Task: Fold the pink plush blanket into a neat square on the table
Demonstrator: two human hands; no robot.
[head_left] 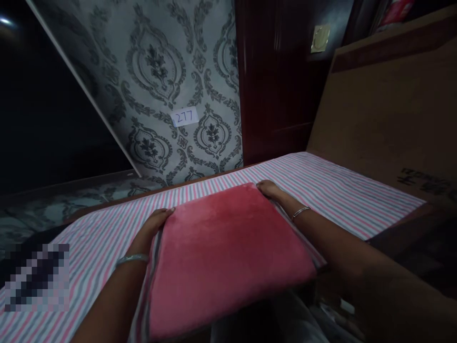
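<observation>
A flat, square pink plush cushion (228, 252) lies in front of me on the striped cloth, its near edge reaching past the table's front. At its far left corner, my left hand (160, 219) is closed on the edge, thumb on top. My right hand (267, 188) grips the far right corner in the same way, most of its fingers hidden. Grey striped fabric shows along both sides of the cushion. Each wrist wears a bangle.
The pink, grey and white striped cloth (328, 190) covers the surface. A large cardboard box (385, 105) stands at the right. Behind are patterned wallpaper with a paper label (184, 116) reading 277, and a dark red door (274, 85). A black screen (53, 109) fills the left.
</observation>
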